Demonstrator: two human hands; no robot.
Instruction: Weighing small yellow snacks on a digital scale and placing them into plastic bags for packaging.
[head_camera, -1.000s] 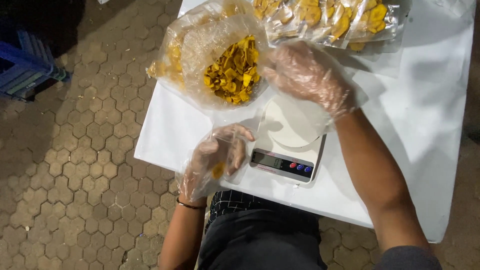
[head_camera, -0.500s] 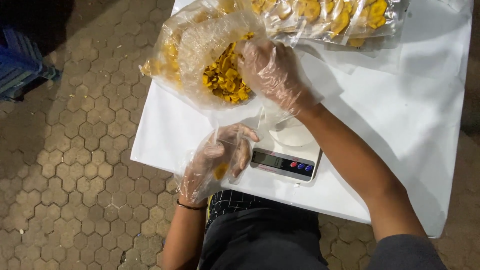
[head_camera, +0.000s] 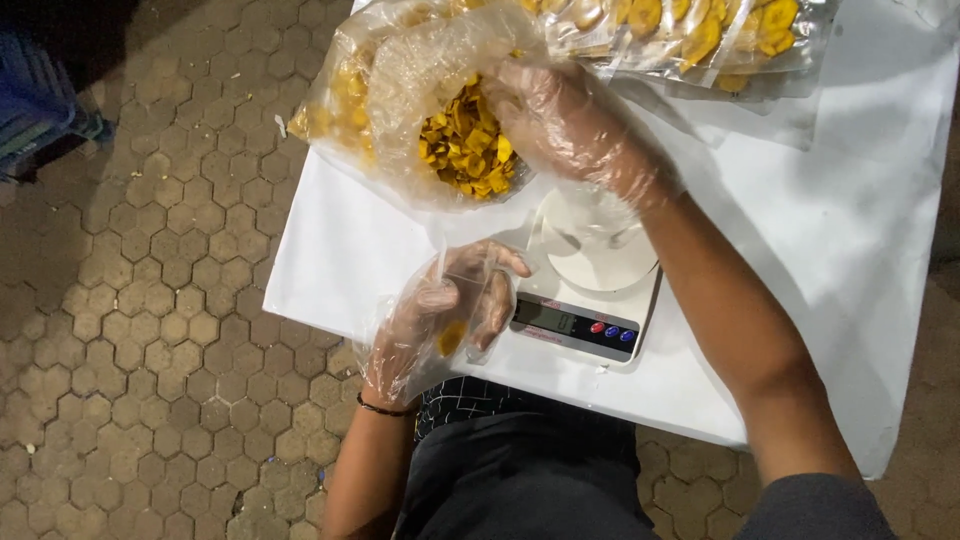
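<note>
Above the scale (head_camera: 588, 290), at its far side, sits the big clear bag of yellow chips (head_camera: 455, 125), mouth facing me and tipped toward the scale's round pan. My right hand (head_camera: 570, 125) is at that mouth, gloved, grip curled on chips at the bag's right rim. Left of the scale at the desk (head_camera: 850, 230) edge, my left hand (head_camera: 440, 315) has its grip pinched on a small clear pouch (head_camera: 462, 322) with a chip inside, well apart from the bag.

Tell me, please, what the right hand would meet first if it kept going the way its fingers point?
The right hand points up-left into the open clear bag, so it would probably meet the yellow chips first; its fingertips look to be at the heap already, though depth is unclear.
</note>
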